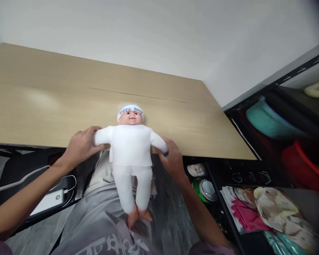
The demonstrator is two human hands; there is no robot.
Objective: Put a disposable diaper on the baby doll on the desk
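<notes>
White fabric clothes the baby doll [130, 148], which lies face up at the near edge of a light wooden table [42, 106]. Its head and chest rest on the tabletop, and its legs hang over the edge above the person's lap. A white cap [130, 109] with blue lettering reading "Happy Baby" sits on its head. Its bare feet point down towards the camera, close together.

The left hand [81, 145] has its fingers wrapped around the end of one doll arm, clamped on the sleeve where it meets the table edge. The right hand [172, 159] holds the end of the other arm, with its fingers curled closed around it just past the table edge. Both doll arms are spread out to the sides between the two hands.

Under the doll's legs, a grey printed garment [101, 219] covers the lap. To the left, below the table, a white power bank [49, 202] lies on a dark surface with a white cable [16, 182] running from it. To the right of the right forearm sits a round container with a green rim [206, 189]. Beyond it is a heap of pink and patterned cloth [244, 212]. A dark shelf rack on the far right holds a teal basin [268, 122] and, below that, a red basin [303, 166], both blurred. A plain white wall [149, 35] rises behind the table.
</notes>
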